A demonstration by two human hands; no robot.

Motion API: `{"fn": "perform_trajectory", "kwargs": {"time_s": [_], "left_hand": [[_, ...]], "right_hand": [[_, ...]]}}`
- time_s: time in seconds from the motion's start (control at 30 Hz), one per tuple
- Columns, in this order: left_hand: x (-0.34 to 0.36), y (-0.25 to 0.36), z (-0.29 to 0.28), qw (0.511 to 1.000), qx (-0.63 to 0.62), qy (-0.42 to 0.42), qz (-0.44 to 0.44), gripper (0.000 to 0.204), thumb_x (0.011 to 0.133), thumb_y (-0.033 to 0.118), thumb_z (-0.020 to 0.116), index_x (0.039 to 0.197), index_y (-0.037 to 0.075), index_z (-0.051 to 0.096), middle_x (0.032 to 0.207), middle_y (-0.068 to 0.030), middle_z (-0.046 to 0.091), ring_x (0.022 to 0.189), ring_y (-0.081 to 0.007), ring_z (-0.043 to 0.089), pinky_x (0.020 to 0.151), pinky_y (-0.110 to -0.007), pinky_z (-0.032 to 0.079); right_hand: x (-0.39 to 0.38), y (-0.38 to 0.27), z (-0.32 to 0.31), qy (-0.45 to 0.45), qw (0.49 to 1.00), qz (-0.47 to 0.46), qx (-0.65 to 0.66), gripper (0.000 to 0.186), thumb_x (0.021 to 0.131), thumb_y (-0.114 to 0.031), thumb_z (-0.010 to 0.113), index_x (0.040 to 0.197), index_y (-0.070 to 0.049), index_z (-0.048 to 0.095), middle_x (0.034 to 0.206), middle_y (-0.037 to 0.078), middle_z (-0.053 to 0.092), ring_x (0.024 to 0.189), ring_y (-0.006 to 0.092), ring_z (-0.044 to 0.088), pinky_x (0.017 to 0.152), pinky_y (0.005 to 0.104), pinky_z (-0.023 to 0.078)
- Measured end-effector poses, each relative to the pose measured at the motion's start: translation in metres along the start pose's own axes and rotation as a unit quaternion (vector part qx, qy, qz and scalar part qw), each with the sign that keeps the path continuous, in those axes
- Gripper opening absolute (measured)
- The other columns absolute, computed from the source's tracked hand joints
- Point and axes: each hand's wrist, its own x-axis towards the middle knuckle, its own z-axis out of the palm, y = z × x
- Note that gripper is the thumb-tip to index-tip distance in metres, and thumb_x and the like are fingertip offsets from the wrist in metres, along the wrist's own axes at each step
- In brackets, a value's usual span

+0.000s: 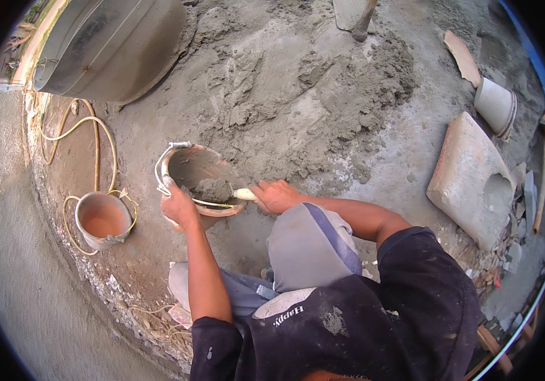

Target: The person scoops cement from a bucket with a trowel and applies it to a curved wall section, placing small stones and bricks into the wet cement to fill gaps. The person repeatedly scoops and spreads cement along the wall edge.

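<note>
My left hand [178, 206] grips the near-left rim of a mortar-smeared bucket [216, 211], its fingers wrapped over the edge. The bucket tilts, with its mouth toward me, and a pale handle hangs at its left side. Wet grey mortar [212, 189] lies inside. In my right hand [277, 196] is a trowel [244, 194], held by its pale handle at the bucket's right rim. The trowel's blade reaches into the bucket and is mostly hidden by mortar. My bent knee is just below my right hand.
A wide mound of wet mortar [323, 108] spreads ahead, with a shovel [353, 18] at its far side. A large metal tub [113, 51] stands far left, above a hose [113, 149] and a smaller bucket [102, 219]. Rightward lie a full sack [466, 184] and a white bucket [494, 106].
</note>
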Motion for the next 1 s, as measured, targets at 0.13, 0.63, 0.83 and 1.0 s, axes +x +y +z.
{"fn": "perform_trajectory", "kwargs": {"time_s": [0.13, 0.63, 0.83, 1.0], "left_hand": [[-0.003, -0.003, -0.004, 0.999, -0.032, -0.012, -0.027, 0.051, 0.098, 0.039, 0.056, 0.098, -0.011, 0.07, 0.087, -0.0258, 0.071, 0.081, -0.0414, 0.068, 0.074, -0.05, 0.048], [0.003, -0.004, 0.004, 0.999, -0.017, 0.033, -0.027, 0.055, 0.096, 0.041, 0.055, 0.1, -0.012, 0.069, 0.089, -0.0249, 0.071, 0.08, -0.0385, 0.067, 0.075, -0.047, 0.048], [0.004, 0.016, 0.009, 0.998, -0.049, 0.014, -0.041, 0.052, 0.096, 0.038, 0.054, 0.1, -0.013, 0.069, 0.091, -0.0258, 0.072, 0.083, -0.039, 0.068, 0.077, -0.047, 0.049], [0.0, 0.017, 0.006, 0.995, -0.072, 0.029, -0.06, 0.047, 0.094, 0.03, 0.056, 0.103, -0.014, 0.069, 0.094, -0.0232, 0.072, 0.085, -0.0316, 0.068, 0.078, -0.043, 0.05]], "right_hand": [[0.015, 0.015, -0.023, 0.167, 0.982, 0.06, 0.071, 0.04, 0.091, -0.03, 0.063, 0.122, -0.008, 0.053, 0.1, 0.021, 0.064, 0.089, 0.0416, 0.066, 0.075, 0.0512, 0.052], [0.025, 0.204, -0.051, 0.233, 0.925, 0.29, 0.074, 0.044, 0.092, -0.032, 0.064, 0.122, 0.0, 0.058, 0.097, 0.03, 0.068, 0.094, 0.0486, 0.065, 0.083, 0.0525, 0.05], [0.018, 0.083, 0.01, 0.075, 0.975, 0.17, 0.123, 0.04, 0.09, -0.029, 0.065, 0.118, -0.001, 0.057, 0.088, 0.028, 0.067, 0.084, 0.0475, 0.065, 0.074, 0.0556, 0.05], [0.013, 0.031, 0.012, 0.086, 0.995, 0.026, 0.052, 0.045, 0.09, -0.028, 0.063, 0.128, -0.004, 0.055, 0.108, 0.02, 0.066, 0.085, 0.0438, 0.066, 0.074, 0.0523, 0.053]]}}
